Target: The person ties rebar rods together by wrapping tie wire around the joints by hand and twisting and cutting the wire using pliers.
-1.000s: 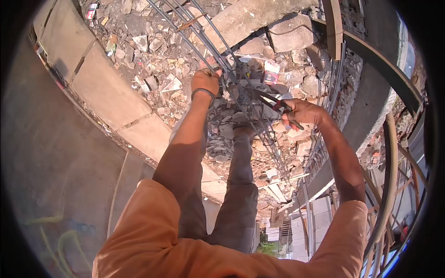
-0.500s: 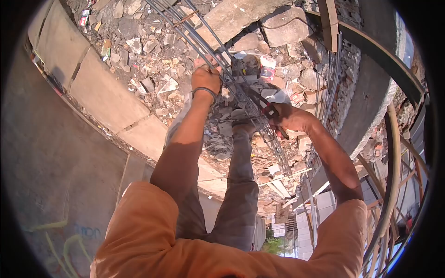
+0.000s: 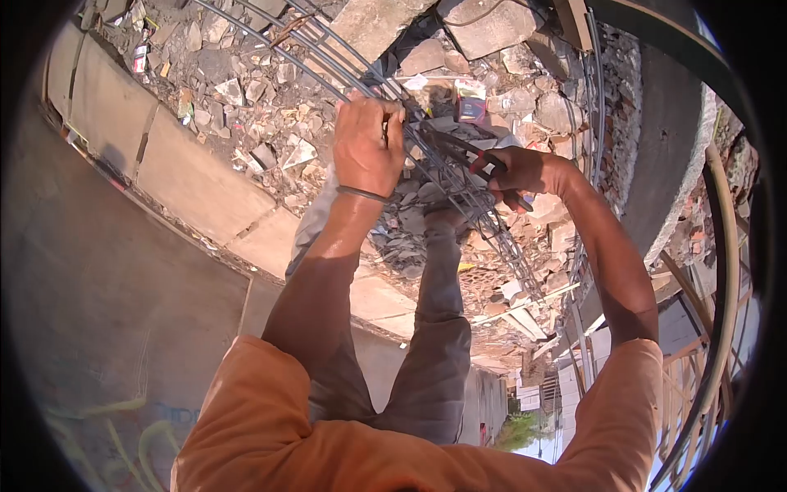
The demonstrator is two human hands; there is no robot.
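A long cage of thin steel rebar (image 3: 496,225) runs diagonally from the upper left down to the lower right, with ties around its bars. My left hand (image 3: 366,146), a dark band at its wrist, is closed over the bars in the upper part of the cage. To its right, my right hand (image 3: 529,175) grips the handles of black-and-red pliers (image 3: 459,148). Their jaws point left at the cage, close beside my left fingers. Whether the jaws are biting on anything is too small to tell.
Broken rubble (image 3: 246,107) covers the ground below, with large concrete slabs (image 3: 492,29) at the top. A low concrete ledge (image 3: 188,176) curves along the left. On the right are a concrete wall edge (image 3: 656,164), more loose bars and a curved wooden pole (image 3: 725,246).
The pliers and my right hand have moved up along the cage, nearer my left hand. My left hand's fingers have shifted on the bars. The whole view has tilted slightly.
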